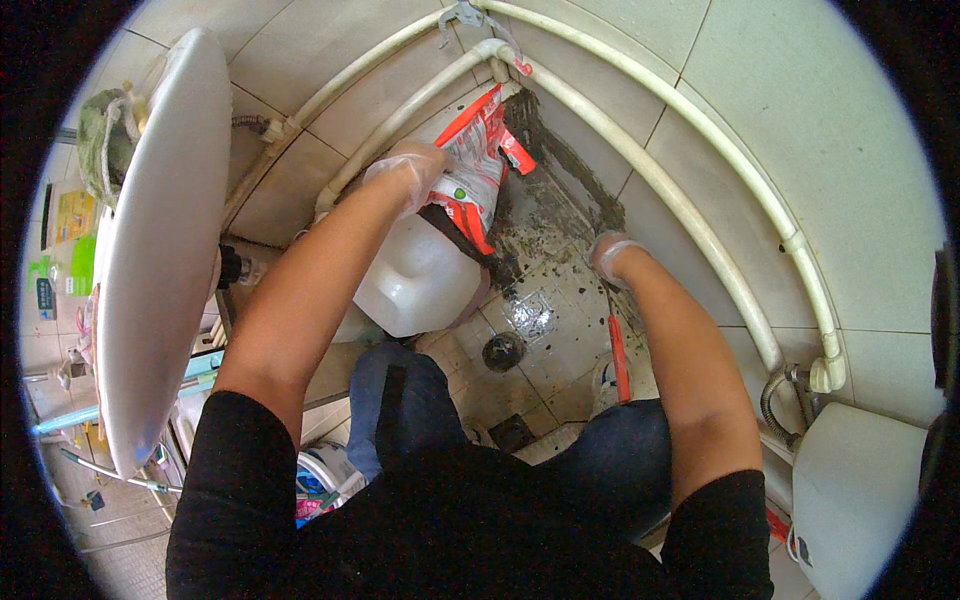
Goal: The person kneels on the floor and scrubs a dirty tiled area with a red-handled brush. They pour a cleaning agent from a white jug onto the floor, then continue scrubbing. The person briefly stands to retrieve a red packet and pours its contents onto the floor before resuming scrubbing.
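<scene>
My left hand (416, 171), in a clear plastic glove, grips the left edge of a red and white printed plastic bag (480, 176). The bag stands tilted in the corner, its upper part narrowing to a red edge. Just below it is a translucent white plastic jug (420, 277), partly behind my left forearm. My right hand (615, 255), gloved the same way, is low by the right wall at the end of a dark smear (577, 172). Its fingers are mostly hidden, so what it holds is unclear. A red strip (619, 356) lies below that hand.
White pipes (660, 176) run along both walls and meet in the corner. A round floor drain (504, 351) lies in the wet tiles, with dark crumbs around it. To the left juts a white washbasin (165, 247); a white tank (855, 487) is at lower right.
</scene>
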{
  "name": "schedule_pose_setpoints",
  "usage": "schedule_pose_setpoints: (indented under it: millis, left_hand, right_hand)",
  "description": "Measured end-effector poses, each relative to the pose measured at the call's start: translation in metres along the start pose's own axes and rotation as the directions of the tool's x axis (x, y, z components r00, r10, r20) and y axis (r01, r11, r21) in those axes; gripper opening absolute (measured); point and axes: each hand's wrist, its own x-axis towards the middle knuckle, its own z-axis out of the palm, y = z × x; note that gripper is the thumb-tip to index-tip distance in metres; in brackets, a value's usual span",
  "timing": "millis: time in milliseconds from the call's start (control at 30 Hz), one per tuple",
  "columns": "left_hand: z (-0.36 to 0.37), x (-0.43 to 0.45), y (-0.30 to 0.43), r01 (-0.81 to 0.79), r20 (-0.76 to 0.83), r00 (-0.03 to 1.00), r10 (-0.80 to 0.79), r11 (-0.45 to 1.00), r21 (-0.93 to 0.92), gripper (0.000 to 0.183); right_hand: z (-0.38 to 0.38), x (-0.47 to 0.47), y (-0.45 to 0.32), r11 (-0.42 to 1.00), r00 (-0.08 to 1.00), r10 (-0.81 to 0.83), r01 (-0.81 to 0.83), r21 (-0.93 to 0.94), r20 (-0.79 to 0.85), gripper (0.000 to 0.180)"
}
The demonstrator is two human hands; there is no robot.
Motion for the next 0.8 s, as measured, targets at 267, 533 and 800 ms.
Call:
schedule_pose_setpoints:
  millis: [267,533,800]
  left_hand:
    - [0.0,0.001,0.0,-0.078,0.014,0.997,0.076,0.982,0.171,0.021]
    - [0.002,0.024,-0.026,-0.105,-0.028,0.993,0.115,0.965,0.241,0.035]
    - [-0.002,0.014,-0.027,0.025,-0.071,0.997,-0.014,0.988,0.154,0.043]
  right_hand:
    - [0.01,0.015,0.004,0.986,0.997,-0.069,0.075,-0.15,0.045,0.03]
    - [0.018,0.021,0.008,0.977,0.995,-0.085,0.092,-0.19,0.046,0.028]
    - [0.007,0.013,0.001,0.972,0.993,-0.093,0.105,-0.212,0.069,0.03]
